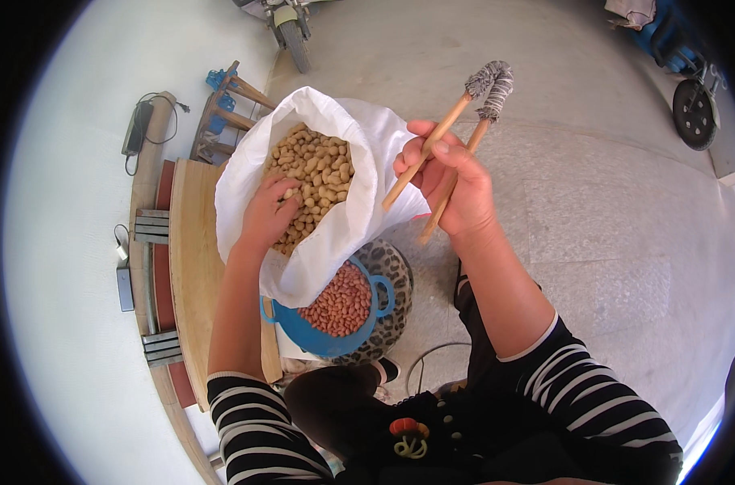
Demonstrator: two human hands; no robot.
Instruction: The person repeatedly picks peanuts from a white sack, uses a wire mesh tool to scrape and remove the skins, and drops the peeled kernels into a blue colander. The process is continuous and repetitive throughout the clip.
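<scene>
My left hand (271,209) reaches into the open white woven sack (358,212), its fingers curled among the unshelled peanuts (325,170). A peanut (291,193) shows between its thumb and fingers; the fingertips are partly hidden. To the right of the sack's mouth, my right hand (458,182) holds wooden tongs (443,130) made of two sticks. A cord-wrapped grey bend joins the sticks at the far end, and their free ends are apart with nothing between them. Below the sack, a blue two-handled basin (325,342) contains shelled reddish peanuts (342,303); the sack's rim hides part of it.
A leopard-print round stool (397,315) supports the basin. At left are a wooden board (191,273), a wooden rack (216,112) with blue strips, and a black power adapter (138,128). Wheeled vehicles show a tyre (294,45) at the back and a wheel (694,115) at right.
</scene>
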